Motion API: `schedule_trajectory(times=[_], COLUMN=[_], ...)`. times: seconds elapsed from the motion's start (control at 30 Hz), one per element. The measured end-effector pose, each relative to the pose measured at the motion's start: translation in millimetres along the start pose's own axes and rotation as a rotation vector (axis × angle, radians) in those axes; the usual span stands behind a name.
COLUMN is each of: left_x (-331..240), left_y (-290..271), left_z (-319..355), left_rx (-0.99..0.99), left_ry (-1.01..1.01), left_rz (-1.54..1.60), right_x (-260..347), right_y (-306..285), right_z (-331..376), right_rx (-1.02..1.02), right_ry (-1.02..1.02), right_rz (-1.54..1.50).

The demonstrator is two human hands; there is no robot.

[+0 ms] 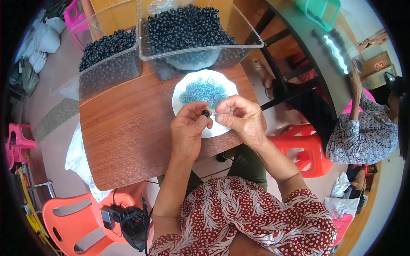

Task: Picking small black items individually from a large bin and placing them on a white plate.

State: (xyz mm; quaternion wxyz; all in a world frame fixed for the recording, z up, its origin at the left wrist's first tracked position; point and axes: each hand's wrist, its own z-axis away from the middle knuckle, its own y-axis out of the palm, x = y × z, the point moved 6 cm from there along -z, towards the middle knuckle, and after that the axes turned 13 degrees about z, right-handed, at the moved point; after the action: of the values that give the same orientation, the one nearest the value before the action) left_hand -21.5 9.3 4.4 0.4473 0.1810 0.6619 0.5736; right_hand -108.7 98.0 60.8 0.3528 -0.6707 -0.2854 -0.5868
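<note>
My left hand (189,126) pinches a small round black part (206,113) between thumb and fingers, its ring-like end facing up. Close beside it, my right hand (242,120) is closed at the fingertips near the black part; whatever tiny piece sits between them is too small to name. Both hands are over the near side of a white plate (176,97) with a wavy rim. On that plate lies a heap of tiny translucent blue pieces (203,89), partly behind my fingers.
Beyond the plate stands a large clear bin (149,68) of black ring-shaped parts (183,32); a second clear bin (111,81) is to its left. All rest on a brown wooden table (128,132). A red stool (316,155) and another person (361,138) are at right.
</note>
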Motion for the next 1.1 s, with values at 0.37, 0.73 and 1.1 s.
schedule_trajectory(times=[0.37, 0.73, 1.1], left_x=[-1.3, -6.6, -6.6], left_y=[1.0, -1.4, -3.9], left_z=[1.4, 3.3, -0.3], left_rx=[0.002, 0.024, 0.012], left_ry=[0.050, 0.085, 0.104], left_rz=[-0.090, -0.235, -0.256], right_x=[10.2, -0.7, -9.7], right_y=[8.3, 9.2, 7.0], right_z=[-0.4, -2.4, -5.8], right_rx=[0.022, 0.023, -0.003], right_ry=[-0.018, -0.016, 0.053], right_rz=[-0.069, -0.001, 0.080])
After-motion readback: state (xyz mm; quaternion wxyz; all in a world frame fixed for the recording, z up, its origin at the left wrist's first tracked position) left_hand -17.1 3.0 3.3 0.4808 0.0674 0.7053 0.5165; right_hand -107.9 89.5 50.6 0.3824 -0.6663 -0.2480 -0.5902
